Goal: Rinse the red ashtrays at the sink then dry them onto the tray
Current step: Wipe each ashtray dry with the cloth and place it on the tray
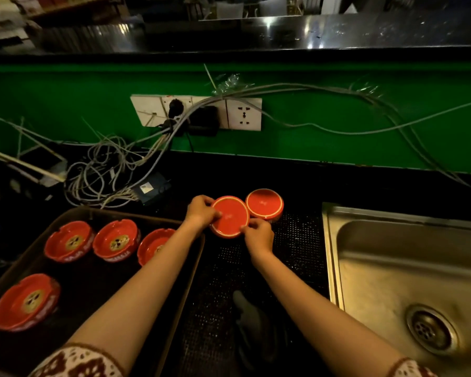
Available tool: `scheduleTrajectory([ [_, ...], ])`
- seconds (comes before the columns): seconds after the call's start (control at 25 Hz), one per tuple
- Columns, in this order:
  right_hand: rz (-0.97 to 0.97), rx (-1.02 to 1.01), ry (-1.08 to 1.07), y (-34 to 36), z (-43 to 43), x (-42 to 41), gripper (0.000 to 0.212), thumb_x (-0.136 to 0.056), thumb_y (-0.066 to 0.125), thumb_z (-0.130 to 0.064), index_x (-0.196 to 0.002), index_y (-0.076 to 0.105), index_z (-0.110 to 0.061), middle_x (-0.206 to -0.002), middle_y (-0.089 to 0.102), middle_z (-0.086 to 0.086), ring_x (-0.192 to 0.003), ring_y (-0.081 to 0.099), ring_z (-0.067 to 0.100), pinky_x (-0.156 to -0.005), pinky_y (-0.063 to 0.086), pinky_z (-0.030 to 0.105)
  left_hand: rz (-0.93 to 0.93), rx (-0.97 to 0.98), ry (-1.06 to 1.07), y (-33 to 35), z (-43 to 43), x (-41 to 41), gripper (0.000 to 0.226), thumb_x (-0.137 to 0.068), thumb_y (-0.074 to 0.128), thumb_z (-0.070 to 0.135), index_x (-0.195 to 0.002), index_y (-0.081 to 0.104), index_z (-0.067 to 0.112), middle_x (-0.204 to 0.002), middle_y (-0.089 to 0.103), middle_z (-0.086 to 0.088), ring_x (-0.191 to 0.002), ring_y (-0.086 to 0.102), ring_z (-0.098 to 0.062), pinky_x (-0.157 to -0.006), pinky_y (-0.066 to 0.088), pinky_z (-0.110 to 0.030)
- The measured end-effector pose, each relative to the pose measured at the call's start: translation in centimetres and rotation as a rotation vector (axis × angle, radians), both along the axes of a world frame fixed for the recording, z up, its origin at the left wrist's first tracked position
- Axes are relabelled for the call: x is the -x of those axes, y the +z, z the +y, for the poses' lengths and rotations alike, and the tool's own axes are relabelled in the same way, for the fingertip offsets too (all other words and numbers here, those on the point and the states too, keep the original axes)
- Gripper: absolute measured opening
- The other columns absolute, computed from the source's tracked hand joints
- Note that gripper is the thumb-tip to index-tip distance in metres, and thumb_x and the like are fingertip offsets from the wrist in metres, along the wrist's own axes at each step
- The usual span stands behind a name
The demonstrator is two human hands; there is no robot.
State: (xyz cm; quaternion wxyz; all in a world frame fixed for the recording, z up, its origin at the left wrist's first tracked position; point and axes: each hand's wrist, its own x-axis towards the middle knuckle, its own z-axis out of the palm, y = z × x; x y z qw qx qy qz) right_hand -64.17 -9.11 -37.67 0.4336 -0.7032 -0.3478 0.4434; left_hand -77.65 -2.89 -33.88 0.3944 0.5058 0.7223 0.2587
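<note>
1. Both hands were on one red ashtray (pixel 230 216), flipped bottom-up over the black mesh mat (pixel 297 240). Honestly couldn't tell if it was resting on the mat or lifted a bit.
2. Left hand (pixel 201 212) gripped its rim at 9 o'clock, fingers curled over the edge. Right hand (pixel 259 235) pinched the rim at about 5 o'clock with the fingertips.
3. A second ashtray (pixel 264 204), also bottom-up, sat just beside the held one at 2 o'clock.
4. The brown tray (pixel 195 270) was at 8 o'clock, with four upright ashtrays (pixel 116 239) in it: three in a row along the far side, one alone nearer the person. The left forearm covered part of the third.
5. The steel sink (pixel 408 268) was off at 4 o'clock.
6. A grey cloth (pixel 253 322) lay at 6 o'clock, between the forearms.
7. A socket panel (pixel 244 114) with tangled cables (pixel 101 170) was at 12 o'clock on the green wall.
</note>
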Motion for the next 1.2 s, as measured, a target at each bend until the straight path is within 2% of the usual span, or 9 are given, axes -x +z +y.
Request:
scheduleTrajectory([
  [0.16, 0.206, 0.027, 0.056, 0.9, -0.9, -1.8, 0.019, -0.079, 0.061, 0.008, -0.089, 0.064, -0.008, -0.088, 0.067, 0.011, -0.083, 0.065, 0.024, -0.078, 0.057, 0.04, -0.001, 0.023, -0.096, 2.8, -3.1, 0.0, 0.066, -0.06, 0.078, -0.008, -0.122, 0.057, 0.005, -0.075, 0.06, -0.005, -0.078, 0.059, -0.023, -0.08, 0.053, -0.04],
  [0.44, 0.3, 0.021, 0.337, 4.3, -3.6, -5.1, 0.021, -0.08, 0.057, 0.014, -0.095, 0.06, -0.001, -0.082, 0.062, 0.013, -0.071, 0.061, 0.022, -0.068, 0.054, 0.029, 0.001, 0.029, -0.219, 5.2, -9.3, 0.1, 0.059, -0.064, 0.081, 0.001, -0.115, 0.054, 0.013, -0.1, 0.064, -0.01, -0.091, 0.065, -0.03, -0.074, 0.058, -0.051],
  [0.64, -0.351, 0.162, 0.538, 4.2, -10.1, -3.2, 0.036, -0.076, 0.074, -0.036, -0.102, 0.06, -0.016, -0.086, 0.059, 0.0, -0.077, 0.055, 0.014, -0.054, 0.038, 0.019, 0.021, 0.113, -0.249, 4.2, -11.8, 0.5, 0.058, -0.066, 0.08, 0.004, -0.118, 0.054, 0.009, -0.104, 0.065, -0.012, -0.083, 0.066, -0.03, -0.054, 0.055, -0.035],
  [0.72, -0.464, 0.227, 0.702, 3.5, -12.8, -2.6, 0.05, -0.067, 0.073, -0.055, -0.099, 0.062, -0.017, -0.094, 0.063, 0.0, -0.085, 0.058, 0.015, -0.062, 0.043, 0.024, -0.017, 0.145, -0.236, 3.6, -12.4, 0.7, 0.054, -0.066, 0.08, 0.004, -0.113, 0.056, 0.007, -0.101, 0.066, -0.014, -0.079, 0.068, -0.032, -0.052, 0.055, -0.034],
  [0.8, -0.509, 0.25, 0.769, 3.0, -14.0, -2.4, 0.039, -0.068, 0.074, -0.051, -0.089, 0.065, -0.02, -0.094, 0.065, 0.001, -0.088, 0.06, 0.016, -0.067, 0.046, 0.026, -0.079, 0.169, -0.217, 3.3, -13.0, 0.6, 0.053, -0.065, 0.079, 0.002, -0.113, 0.056, 0.007, -0.099, 0.067, -0.016, -0.078, 0.069, -0.033, -0.056, 0.057, -0.037],
  [0.92, -0.349, 0.212, 0.739, 3.9, -13.6, -4.3, 0.018, -0.074, 0.075, -0.022, -0.066, 0.059, -0.023, -0.075, 0.061, -0.002, -0.072, 0.056, 0.01, -0.063, 0.042, 0.023, -0.17, 0.221, -0.213, 3.2, -13.0, -0.1, 0.061, -0.066, 0.077, 0.001, -0.123, 0.054, 0.004, -0.104, 0.065, -0.02, -0.081, 0.068, -0.033, -0.051, 0.057, -0.035],
  [1.04, -0.096, 0.055, 0.855, 6.8, -13.3, -6.8, 0.015, -0.077, 0.074, -0.01, -0.072, 0.061, -0.017, -0.071, 0.057, -0.002, -0.067, 0.052, 0.007, -0.064, 0.04, 0.022, -0.288, 0.306, -0.202, 3.3, -13.6, -0.8, 0.047, -0.071, 0.072, -0.004, -0.115, 0.055, 0.0, -0.09, 0.064, -0.021, -0.066, 0.063, -0.03, -0.046, 0.054, -0.034],
  [1.12, 0.056, -0.094, 0.779, 8.8, -12.9, -7.2, 0.009, -0.079, 0.072, -0.009, -0.079, 0.064, -0.013, -0.077, 0.06, 0.0, -0.073, 0.055, 0.007, -0.067, 0.041, 0.019, -0.336, 0.373, -0.242, 2.8, -14.3, -1.2, 0.036, -0.075, 0.069, -0.003, -0.109, 0.059, -0.001, -0.082, 0.062, -0.02, -0.059, 0.062, -0.028, -0.046, 0.055, -0.035],
  [1.2, 0.008, -0.234, 0.577, 8.9, -12.0, -6.4, 0.015, -0.082, 0.071, -0.02, -0.097, 0.068, -0.017, -0.102, 0.062, 0.002, -0.096, 0.058, 0.011, -0.082, 0.042, 0.021, -0.396, 0.403, -0.249, 2.4, -15.2, -1.1, 0.022, -0.079, 0.067, 0.0, -0.1, 0.062, 0.0, -0.079, 0.063, -0.019, -0.057, 0.062, -0.025, -0.051, 0.056, -0.038],
])
